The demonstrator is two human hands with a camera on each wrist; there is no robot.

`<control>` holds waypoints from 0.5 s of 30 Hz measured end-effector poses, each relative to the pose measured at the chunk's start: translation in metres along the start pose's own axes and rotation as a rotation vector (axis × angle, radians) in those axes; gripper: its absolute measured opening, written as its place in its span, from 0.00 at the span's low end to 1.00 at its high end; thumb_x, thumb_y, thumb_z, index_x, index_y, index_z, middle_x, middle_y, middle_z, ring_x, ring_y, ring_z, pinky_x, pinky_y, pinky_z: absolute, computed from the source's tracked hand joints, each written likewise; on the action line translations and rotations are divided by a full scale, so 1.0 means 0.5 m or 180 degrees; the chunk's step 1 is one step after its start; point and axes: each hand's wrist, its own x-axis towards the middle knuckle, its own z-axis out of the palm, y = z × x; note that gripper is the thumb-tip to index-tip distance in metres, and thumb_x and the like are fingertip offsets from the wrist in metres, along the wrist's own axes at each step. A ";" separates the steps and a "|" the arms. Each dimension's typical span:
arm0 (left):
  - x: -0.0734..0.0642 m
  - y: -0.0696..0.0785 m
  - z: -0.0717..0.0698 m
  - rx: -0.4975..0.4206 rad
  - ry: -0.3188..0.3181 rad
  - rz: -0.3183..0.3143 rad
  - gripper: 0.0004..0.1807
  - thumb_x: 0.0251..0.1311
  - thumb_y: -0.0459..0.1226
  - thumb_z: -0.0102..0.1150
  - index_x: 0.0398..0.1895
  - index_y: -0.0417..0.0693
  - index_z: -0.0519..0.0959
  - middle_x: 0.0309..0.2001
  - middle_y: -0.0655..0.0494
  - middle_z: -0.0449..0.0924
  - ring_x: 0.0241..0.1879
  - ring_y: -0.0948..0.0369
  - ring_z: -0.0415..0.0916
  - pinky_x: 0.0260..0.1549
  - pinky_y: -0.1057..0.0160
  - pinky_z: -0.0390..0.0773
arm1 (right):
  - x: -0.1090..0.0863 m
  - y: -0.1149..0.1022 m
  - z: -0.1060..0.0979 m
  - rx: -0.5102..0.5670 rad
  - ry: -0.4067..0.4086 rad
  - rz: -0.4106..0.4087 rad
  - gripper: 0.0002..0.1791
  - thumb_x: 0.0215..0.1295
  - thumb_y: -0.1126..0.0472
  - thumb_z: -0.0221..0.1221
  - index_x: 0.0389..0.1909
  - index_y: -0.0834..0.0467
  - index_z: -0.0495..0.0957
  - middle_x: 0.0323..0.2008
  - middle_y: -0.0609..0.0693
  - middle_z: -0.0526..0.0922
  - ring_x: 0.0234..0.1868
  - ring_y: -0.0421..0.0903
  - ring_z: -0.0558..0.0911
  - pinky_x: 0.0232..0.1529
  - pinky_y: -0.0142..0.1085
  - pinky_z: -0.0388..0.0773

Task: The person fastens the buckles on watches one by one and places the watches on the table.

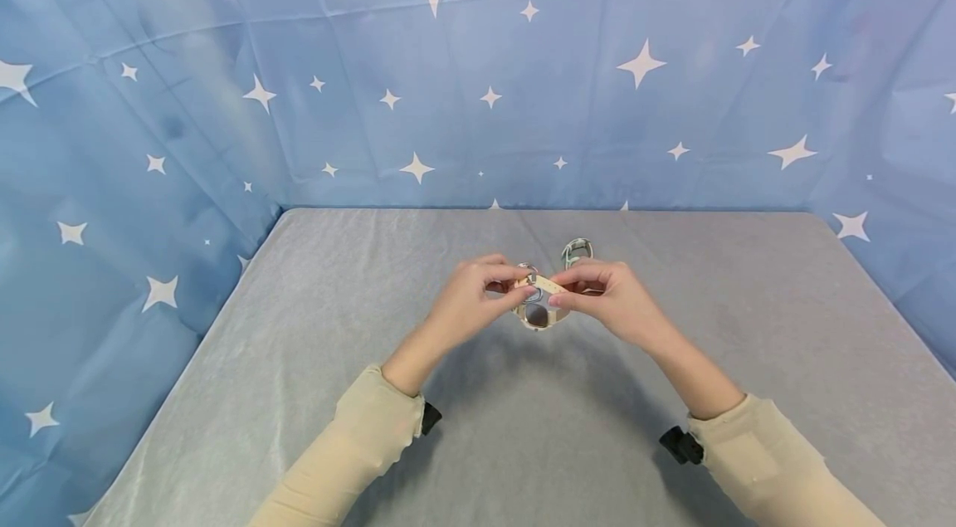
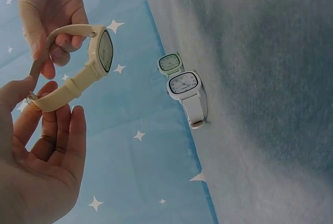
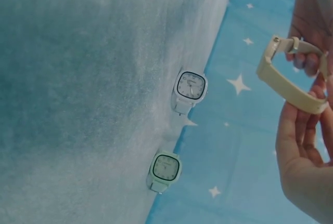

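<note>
A pale yellow wristwatch (image 1: 537,316) is held up by both hands, its strap bent round into a loop. My left hand (image 1: 478,288) pinches the strap at the metal buckle end. My right hand (image 1: 608,299) pinches the other strap half, the one with holes, close to the buckle. In the left wrist view the watch's dial (image 2: 105,51) faces away from the fingers. Beyond the hands lie a white square-faced watch (image 2: 184,83) and a pale green one (image 3: 165,168); in the head view the held watch and left fingers partly cover the white one.
A grey cloth (image 1: 299,394) covers the table. Its far edge meets a blue curtain (image 1: 523,129) with white stars, which also hangs along the left and right sides. Black wrist straps (image 1: 681,446) show at the sleeves.
</note>
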 end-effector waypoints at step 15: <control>-0.005 0.005 0.005 0.0110 -0.0042 -0.0049 0.14 0.66 0.42 0.63 0.50 0.47 0.86 0.37 0.56 0.81 0.35 0.65 0.77 0.36 0.72 0.79 | 0.002 0.001 0.007 -0.0025 0.0028 -0.0004 0.11 0.62 0.66 0.67 0.45 0.63 0.86 0.37 0.52 0.83 0.34 0.40 0.81 0.37 0.32 0.83</control>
